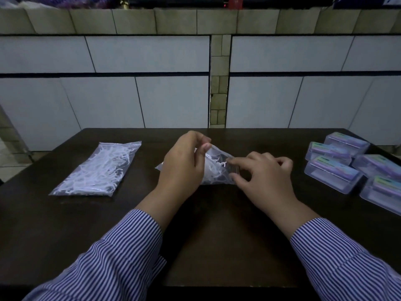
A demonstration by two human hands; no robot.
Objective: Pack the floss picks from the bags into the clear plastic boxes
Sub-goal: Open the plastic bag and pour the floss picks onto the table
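Striped sleeves [121, 253] enter from 6 o'clock over the dark table [217, 235]. Left hand [184, 164], just past centre, pinches the upper edge of the open bag [213, 168] between thumb and fingers, lifting that edge. Right hand [263, 177], at 3 o'clock of the bag, has its fingers curled at the bag's mouth, thumb and forefinger on the plastic; can't tell whether it holds a pick. White floss picks [217, 165] sit inside the bag. Second bag [97, 168], full and flat, lies at 9 o'clock, well apart. Clear plastic boxes [334, 172] are clustered at 3 o'clock, lids closed. White tiled wall [152, 94] at 12 o'clock.
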